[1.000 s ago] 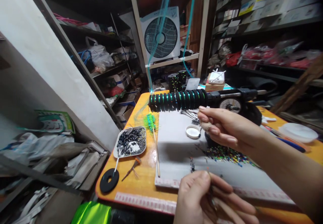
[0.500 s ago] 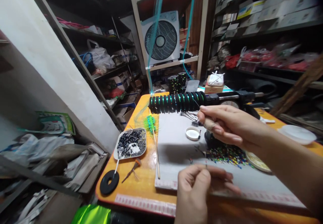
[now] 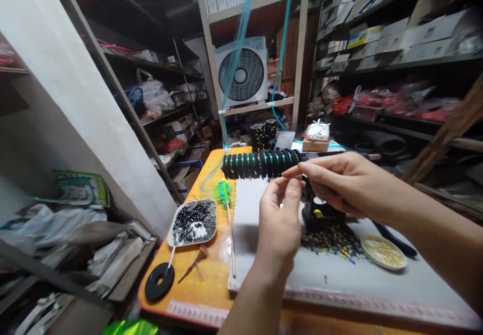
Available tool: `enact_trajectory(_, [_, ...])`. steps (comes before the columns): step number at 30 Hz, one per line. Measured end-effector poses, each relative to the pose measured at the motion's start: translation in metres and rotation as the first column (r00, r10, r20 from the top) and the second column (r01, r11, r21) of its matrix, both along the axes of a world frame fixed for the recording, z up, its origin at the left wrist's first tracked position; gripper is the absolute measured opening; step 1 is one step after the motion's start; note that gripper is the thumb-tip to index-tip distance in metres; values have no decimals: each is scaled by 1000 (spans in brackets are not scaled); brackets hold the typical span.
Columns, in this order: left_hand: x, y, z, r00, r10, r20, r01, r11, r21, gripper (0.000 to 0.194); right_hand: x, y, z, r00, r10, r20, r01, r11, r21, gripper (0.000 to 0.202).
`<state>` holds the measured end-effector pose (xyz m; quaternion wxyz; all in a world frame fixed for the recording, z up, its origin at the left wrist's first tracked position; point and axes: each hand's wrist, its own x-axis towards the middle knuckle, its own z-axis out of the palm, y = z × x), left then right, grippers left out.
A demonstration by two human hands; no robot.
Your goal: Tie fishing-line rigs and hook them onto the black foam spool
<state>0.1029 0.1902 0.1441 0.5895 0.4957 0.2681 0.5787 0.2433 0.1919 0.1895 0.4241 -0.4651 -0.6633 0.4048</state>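
A roll of black rings (image 3: 260, 164) with green-blue shiny line between them lies across the middle, on a dark stand. At its right end, my right hand (image 3: 339, 181) pinches thumb to fingers; what it grips is too small to make out. My left hand (image 3: 279, 214) is raised just below, its thumb and fingers closed close to the right fingertips. Whatever lies between its fingers is hidden. Beneath the hands, a heap of small multicoloured pieces (image 3: 339, 242) is spread on the white board (image 3: 256, 269), near a round dish of golden bits (image 3: 385, 252).
On the orange table's left are a tray of black pieces (image 3: 170, 239), a black foam ring (image 3: 151, 287), an orange-tipped tool (image 3: 194, 264) and a green bristly lure on a stick (image 3: 231, 239). Teal strands (image 3: 241, 33) hang before a fan (image 3: 241, 73). Loaded shelves surround the table.
My left hand has risen from low over the board to meet my right hand at the roll. The view has tilted up slightly. The thin line at my right fingertips no longer shows.
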Motion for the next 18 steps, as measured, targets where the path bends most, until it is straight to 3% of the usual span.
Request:
enact_trajectory(5, [1,12,-1,990,-48,130,62,993,-103,16,-1,-2,-4,1000,10,-20,-11,999,-31,61])
enact_trajectory(12, [-7,10,-7,982,-141,128,156,982,-110,26,-3,2,-19,986,-65,-151,33,977,-211,69])
enact_trajectory(18, [-14,6,-16,971,-201,126,217,967,-130,35,-2,5,-25,928,4,-374,-132,939,-317,58])
